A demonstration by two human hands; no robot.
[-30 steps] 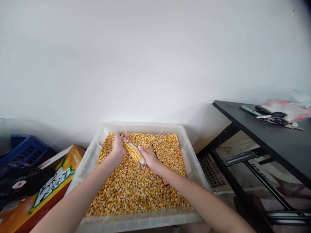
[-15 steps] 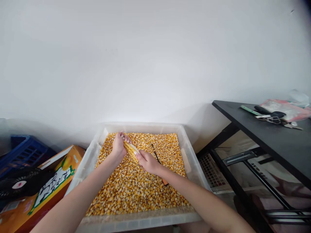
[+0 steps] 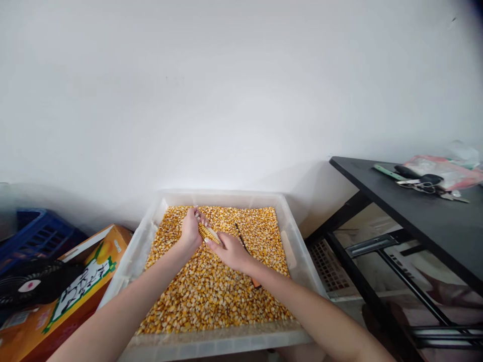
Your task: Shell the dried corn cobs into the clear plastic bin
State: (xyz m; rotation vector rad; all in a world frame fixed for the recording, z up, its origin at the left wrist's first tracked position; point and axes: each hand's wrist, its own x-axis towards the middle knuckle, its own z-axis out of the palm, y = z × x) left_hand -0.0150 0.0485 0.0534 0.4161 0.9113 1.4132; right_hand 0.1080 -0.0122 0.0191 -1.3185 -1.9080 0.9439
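A person's two bare hands grip a single corn cob [image 3: 209, 233] over a translucent plastic tub [image 3: 298, 256] filled nearly edge to edge with loose yellow kernels [image 3: 211, 291]. The left hand [image 3: 190, 229] is wrapped around the cob's far end, fingers curled over it; the right hand [image 3: 231, 250] is closed around the near end, its thumb lying along the cob. Only a short stretch of the cob shows between the two hands, still carrying rows of kernels. It is held tilted, just above the heap in the tub's far half. Both forearms reach in from the bottom of the frame.

A dark, slender tool with an orange tip [image 3: 247, 249] lies on the kernels beside the right hand and partly under the right forearm; what it is cannot be told.

The tub stands against a plain white wall. To its left are an orange printed cardboard box [image 3: 81, 281], a black fan [image 3: 30, 286] and a blue plastic crate [image 3: 35, 234]. To its right stands a black worktop [image 3: 426, 213] bearing scissors [image 3: 424, 182], a green-handled tool [image 3: 388, 172] and a clear plastic bag [image 3: 445, 168]. A white slotted basket [image 3: 330, 266] sits beneath the worktop.
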